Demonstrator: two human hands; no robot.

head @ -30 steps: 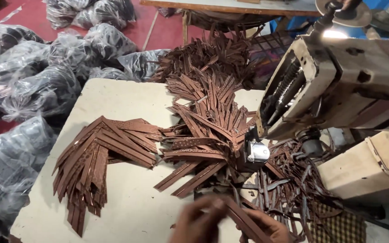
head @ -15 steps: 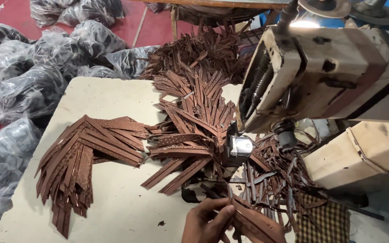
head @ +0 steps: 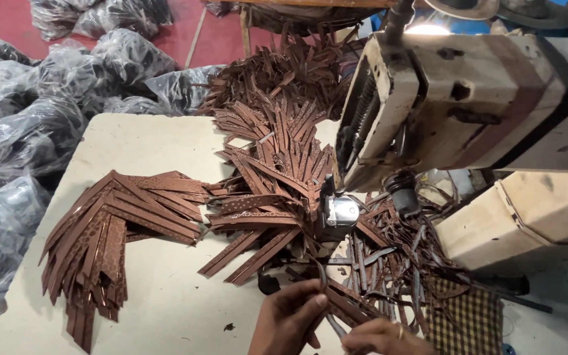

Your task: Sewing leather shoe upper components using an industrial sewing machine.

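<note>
— At the bottom edge of the table (head: 165, 309), what are the hands doing?
— The left hand (head: 290, 322) and the right hand (head: 382, 336) are both closed on one brown leather strap (head: 343, 304). The left fingers curl around its near end; the right hand pinches it lower down, though that hand is partly cut off by the frame.

— Where does the strap lie?
— It slants up and to the left between the two hands, just in front of the sewing machine's presser foot (head: 340, 212), not under it.

— What's right around them?
— To the right, a tangled heap of narrow dark trimmings (head: 396, 263), and a checked cloth (head: 471, 322) near the corner. Above stands the cream sewing machine (head: 468, 98), its lamp (head: 428, 29) lit.

— And further out?
— A loose pile of brown patterned straps (head: 277, 171) runs up the middle of the table to its far edge. On the left lies a neater, fanned-out stack of straps (head: 106, 243), well apart from the hands. Beyond the table, clear plastic bags of dark goods (head: 41, 112) sit on a red floor (head: 215, 39).
</note>
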